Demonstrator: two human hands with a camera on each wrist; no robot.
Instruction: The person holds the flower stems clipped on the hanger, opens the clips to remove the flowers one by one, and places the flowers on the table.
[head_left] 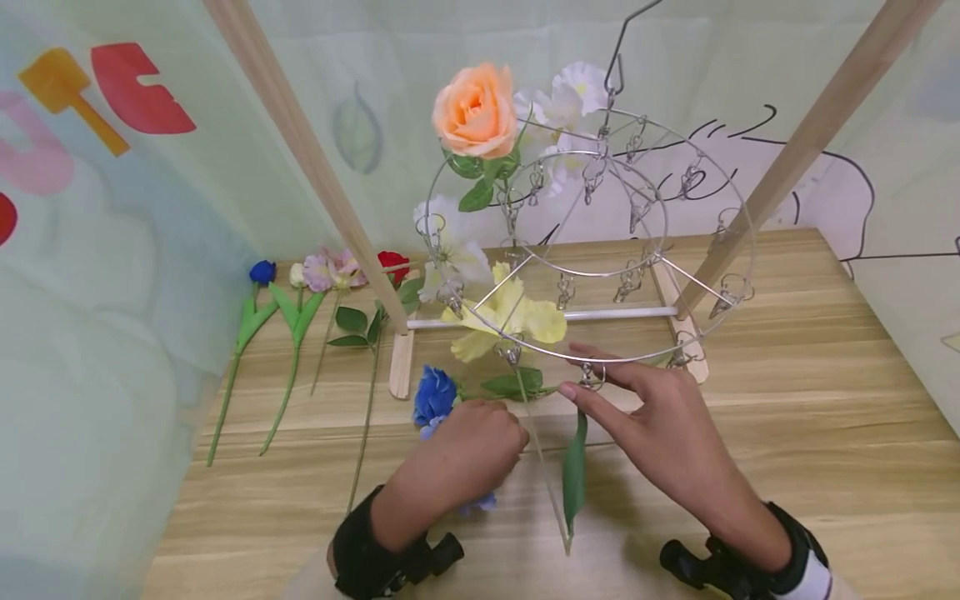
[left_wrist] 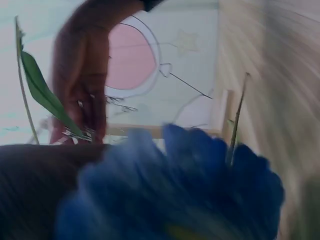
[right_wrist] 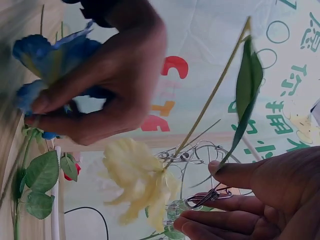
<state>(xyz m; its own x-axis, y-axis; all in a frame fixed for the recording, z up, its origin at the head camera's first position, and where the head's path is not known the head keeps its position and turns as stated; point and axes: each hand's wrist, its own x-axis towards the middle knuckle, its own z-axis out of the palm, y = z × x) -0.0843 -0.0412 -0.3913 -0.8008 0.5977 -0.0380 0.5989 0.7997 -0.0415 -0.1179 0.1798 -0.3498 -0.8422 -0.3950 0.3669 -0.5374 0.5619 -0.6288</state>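
My left hand pinches a blue flower near its base. Its blurred petals fill the lower left wrist view; in the head view my hand hides most of it. At the rack's near rim, my right hand holds a metal clip between thumb and fingers. A yellow flower hangs from the neighbouring clip, its stem slanting down. From that stem's end a long green leaf reaches up to my right thumb. A blue rose lies behind my left hand.
The round wire rack hangs between wooden posts. A peach rose and white flowers hang from it. On the table's left lie a blue tulip, a white tulip, a pink flower and a red rose.
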